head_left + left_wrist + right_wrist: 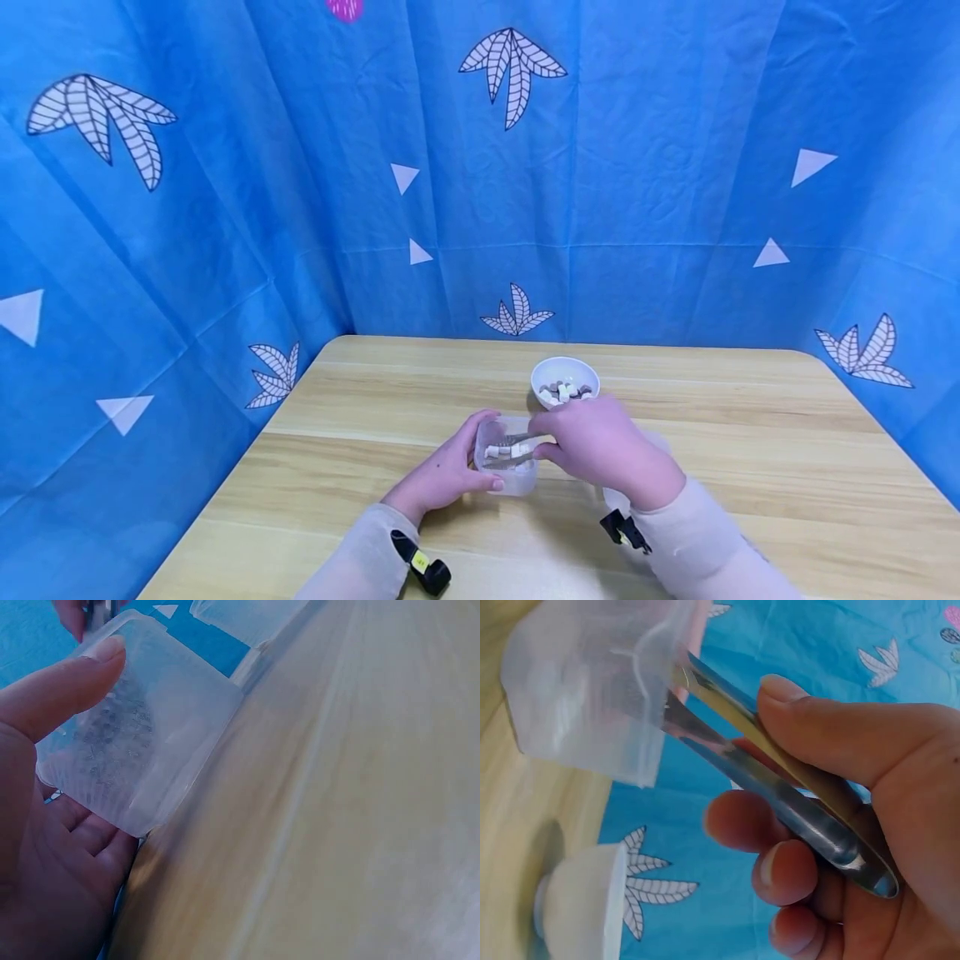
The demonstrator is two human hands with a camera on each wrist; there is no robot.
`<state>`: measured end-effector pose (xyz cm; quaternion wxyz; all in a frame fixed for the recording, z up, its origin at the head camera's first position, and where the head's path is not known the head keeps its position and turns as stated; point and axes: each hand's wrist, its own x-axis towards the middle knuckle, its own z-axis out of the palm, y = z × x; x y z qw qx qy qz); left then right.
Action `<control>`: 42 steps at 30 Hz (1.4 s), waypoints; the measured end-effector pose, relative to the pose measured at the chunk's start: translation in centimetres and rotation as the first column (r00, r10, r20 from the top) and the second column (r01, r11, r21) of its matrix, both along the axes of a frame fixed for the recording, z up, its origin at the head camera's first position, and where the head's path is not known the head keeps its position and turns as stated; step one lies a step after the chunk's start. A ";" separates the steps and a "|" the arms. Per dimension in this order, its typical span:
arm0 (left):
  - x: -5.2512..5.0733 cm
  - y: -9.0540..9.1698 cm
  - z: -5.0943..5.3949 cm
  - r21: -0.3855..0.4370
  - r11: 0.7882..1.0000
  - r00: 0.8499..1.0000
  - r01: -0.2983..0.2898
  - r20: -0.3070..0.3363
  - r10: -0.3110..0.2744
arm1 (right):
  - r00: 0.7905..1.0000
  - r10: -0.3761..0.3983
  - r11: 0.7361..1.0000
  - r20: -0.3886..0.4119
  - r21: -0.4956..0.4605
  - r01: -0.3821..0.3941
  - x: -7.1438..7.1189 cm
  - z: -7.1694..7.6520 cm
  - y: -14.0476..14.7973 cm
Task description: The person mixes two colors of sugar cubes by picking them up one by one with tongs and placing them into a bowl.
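My left hand (444,473) grips a translucent plastic box (516,486) on the table, thumb along its near side. Inside the box lie small white and greyish pieces (498,452). Metal tongs (784,799) are in my right hand (600,442), pinched between thumb and fingers. The tips of the tongs reach into the box; the plastic blurs them in the right wrist view. A small white piece (519,450) is by the tips, but I cannot tell if they clasp it. Just behind my right hand stands a white bowl (550,375) with several white and brown pieces.
Another translucent plastic item (617,502) lies under my right wrist, mostly hidden by it. The wooden table (390,392) meets a blue patterned curtain (637,167) at the back and sides.
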<state>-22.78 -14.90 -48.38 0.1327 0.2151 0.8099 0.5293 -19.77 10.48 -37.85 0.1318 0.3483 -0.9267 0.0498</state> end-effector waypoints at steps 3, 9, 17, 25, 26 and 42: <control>0.0 0.0 0.0 -0.007 1.000 1.000 -0.004 0.004 0.004 | 0.999 0.030 0.999 0.020 0.018 -0.031 0.0 -0.4 -0.3; -0.1 0.2 -0.1 0.004 1.000 1.000 0.005 -0.005 -0.005 | 1.000 -0.009 1.000 0.018 -0.009 0.009 0.0 -0.5 -0.2; -0.3 0.1 -0.3 0.012 1.000 1.000 0.016 -0.018 -0.015 | 0.995 -0.092 0.996 0.027 0.008 0.091 -0.1 -0.7 -0.7; -0.1 0.0 -0.3 0.018 1.000 1.000 0.008 -0.009 -0.008 | 0.999 -0.042 0.999 -0.004 -0.011 0.042 -0.1 -0.8 -0.7; -0.1 0.0 -0.4 0.017 1.000 1.000 0.007 -0.005 -0.006 | 0.999 -0.035 0.999 -0.002 -0.012 0.035 -0.1 -0.7 -0.6; 0.0 0.1 -0.2 -0.007 1.000 1.000 -0.018 0.000 0.018 | 0.999 0.013 1.000 0.030 -0.004 -0.013 -0.2 -1.1 -0.5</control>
